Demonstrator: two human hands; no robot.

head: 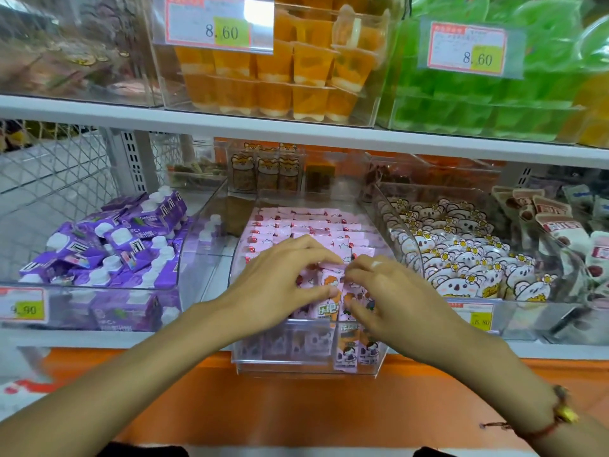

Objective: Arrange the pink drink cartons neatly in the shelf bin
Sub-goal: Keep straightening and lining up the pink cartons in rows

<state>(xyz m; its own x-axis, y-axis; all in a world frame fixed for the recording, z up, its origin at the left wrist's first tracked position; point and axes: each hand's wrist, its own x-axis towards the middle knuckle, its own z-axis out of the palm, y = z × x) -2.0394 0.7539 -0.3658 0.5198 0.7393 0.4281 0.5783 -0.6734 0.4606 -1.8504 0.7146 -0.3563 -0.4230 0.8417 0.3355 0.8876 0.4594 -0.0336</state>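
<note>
Reaching into the clear bin (306,364) on the middle shelf, both hands meet over the front row of pink cartons (306,225). Left hand (276,285) curls its fingers and thumb around a carton (324,306) at the front; right hand (392,298) pinches the neighbouring carton's top. Purple cartons (108,249) fill the bin to the left.

Bright, even overhead light; soft shadows. White glare on price tag (220,24), upper left. Bins above the tag's shelf blur. Wide-angle bend bows shelf edge (296,127) beneath it.
</note>
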